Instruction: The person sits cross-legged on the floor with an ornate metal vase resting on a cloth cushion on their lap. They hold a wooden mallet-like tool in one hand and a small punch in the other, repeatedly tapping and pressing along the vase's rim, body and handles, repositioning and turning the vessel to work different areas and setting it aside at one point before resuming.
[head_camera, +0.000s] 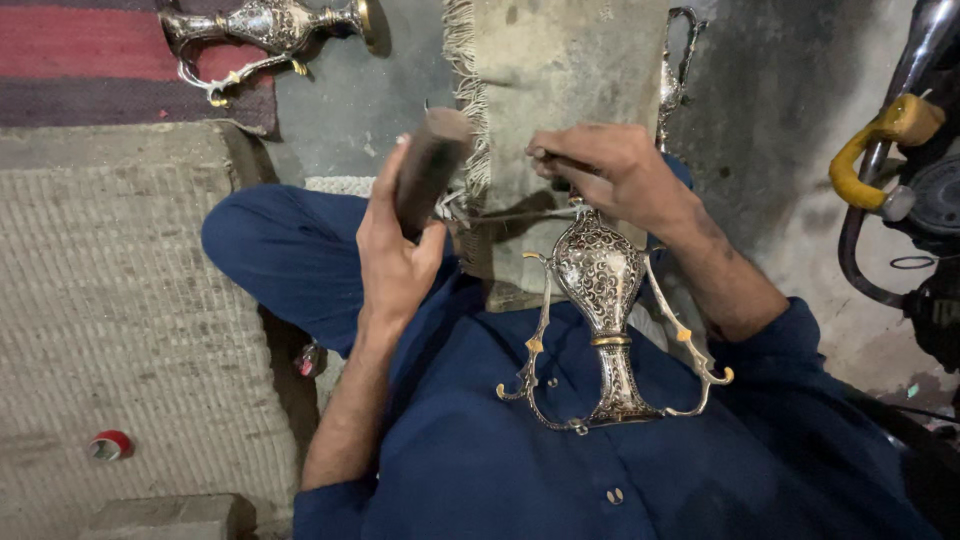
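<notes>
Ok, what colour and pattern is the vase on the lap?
Silver vase, dense dark engraved scrollwork, gold accents; head view.

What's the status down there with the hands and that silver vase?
Left hand grips dark block. Right hand pinches thin tool on ornate vase. Nothing blocking.

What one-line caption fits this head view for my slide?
Left hand grips a dark wooden mallet; right hand holds a thin tool over an engraved silver two-handled metal vase in the lap.

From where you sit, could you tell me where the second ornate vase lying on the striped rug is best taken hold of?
Probably at the narrow stem between body and foot of the vase. It lies on its side on the striped rug, so come from above; the curled handles stick out and look too thin to bear it.
</notes>
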